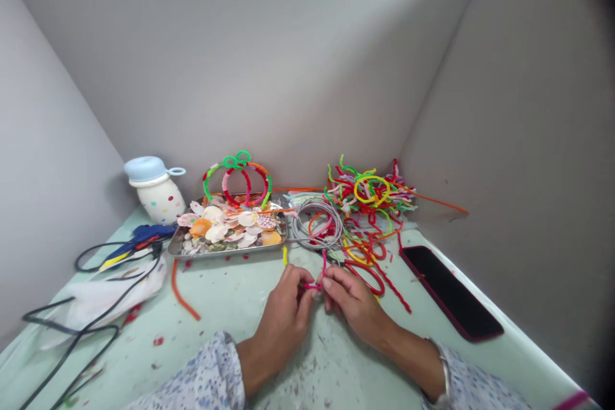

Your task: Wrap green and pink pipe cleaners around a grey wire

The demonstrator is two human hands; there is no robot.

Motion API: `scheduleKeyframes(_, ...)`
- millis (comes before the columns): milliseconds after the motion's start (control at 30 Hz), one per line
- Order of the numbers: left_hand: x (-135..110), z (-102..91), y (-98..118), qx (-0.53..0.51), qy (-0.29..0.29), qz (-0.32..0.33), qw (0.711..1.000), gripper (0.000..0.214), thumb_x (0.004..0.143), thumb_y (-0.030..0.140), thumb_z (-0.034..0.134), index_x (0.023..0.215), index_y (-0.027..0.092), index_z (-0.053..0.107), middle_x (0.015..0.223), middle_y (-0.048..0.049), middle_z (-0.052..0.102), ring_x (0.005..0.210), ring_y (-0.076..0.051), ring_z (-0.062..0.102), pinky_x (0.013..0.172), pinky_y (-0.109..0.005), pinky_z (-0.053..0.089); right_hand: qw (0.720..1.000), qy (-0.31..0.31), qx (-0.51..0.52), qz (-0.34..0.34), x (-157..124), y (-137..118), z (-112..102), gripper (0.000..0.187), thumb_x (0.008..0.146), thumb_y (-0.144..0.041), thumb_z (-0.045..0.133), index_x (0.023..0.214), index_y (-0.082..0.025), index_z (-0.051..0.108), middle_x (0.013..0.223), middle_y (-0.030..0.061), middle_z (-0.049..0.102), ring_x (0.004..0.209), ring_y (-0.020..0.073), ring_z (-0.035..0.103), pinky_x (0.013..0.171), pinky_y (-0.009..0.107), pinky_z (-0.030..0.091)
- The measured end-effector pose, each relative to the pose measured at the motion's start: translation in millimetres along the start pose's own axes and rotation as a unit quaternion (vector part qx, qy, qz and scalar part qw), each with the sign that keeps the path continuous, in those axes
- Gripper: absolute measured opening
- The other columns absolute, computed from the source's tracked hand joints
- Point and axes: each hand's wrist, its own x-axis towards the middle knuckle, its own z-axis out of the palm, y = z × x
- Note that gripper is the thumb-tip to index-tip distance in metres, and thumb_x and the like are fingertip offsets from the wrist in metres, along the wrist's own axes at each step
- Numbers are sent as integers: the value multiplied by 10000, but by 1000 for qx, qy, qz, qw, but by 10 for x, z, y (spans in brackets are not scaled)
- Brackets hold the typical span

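A short magenta pipe cleaner (312, 286) runs between my two hands over the table's middle. My left hand (288, 307) pinches one end of it between thumb and fingers. From the right side my right hand (353, 300) grips the other part, and a pink end stands up above its fingertips. Just beyond the hands lie red-handled scissors (368, 277), partly covered by loose pipe cleaners. A coil of grey wire (317, 224) rests behind them. My fingers hide part of the held piece.
A metal tray (230, 254) of seashells stands at the back, with pipe-cleaner hoops (240, 182) behind. Tangled pipe cleaners (369, 189) are piled back right. A phone (451, 291) lies right; a white bottle (161, 198), glue gun (139, 240) and black cable (79, 333) are left.
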Motion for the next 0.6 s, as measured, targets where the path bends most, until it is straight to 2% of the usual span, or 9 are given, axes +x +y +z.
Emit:
scheduleKeyframes(200, -11, 24, -51, -22, -1, -21, 1000, 85, 873, 225, 488, 917, 192, 552, 829, -31, 556, 718, -172, 513, 650, -272, 383, 999, 15, -44, -10, 1, 14, 1, 233, 909, -355, 499, 752, -189, 543, 612, -37, 514, 572, 114, 470, 558, 231, 371)
scheduleKeyframes(367, 0, 41, -100, -14, -17, -32, 999, 51, 828, 221, 552, 865, 188, 559, 805, -19, 543, 660, -148, 501, 595, -249, 372, 999, 3, -34, 15, 14, 21, -13, 226, 899, -333, 503, 730, -189, 540, 568, -47, 512, 558, 115, 478, 556, 228, 370)
scheduleKeyframes(600, 0, 47, -93, -9, -5, -31, 999, 29, 828, 208, 546, 812, 184, 546, 770, -10, 537, 643, -138, 494, 582, -238, 369, 999, -3, -5, 42, 6, 5, -4, 216, 895, -313, 493, 734, -186, 562, 516, -56, 493, 509, 109, 475, 527, 227, 377)
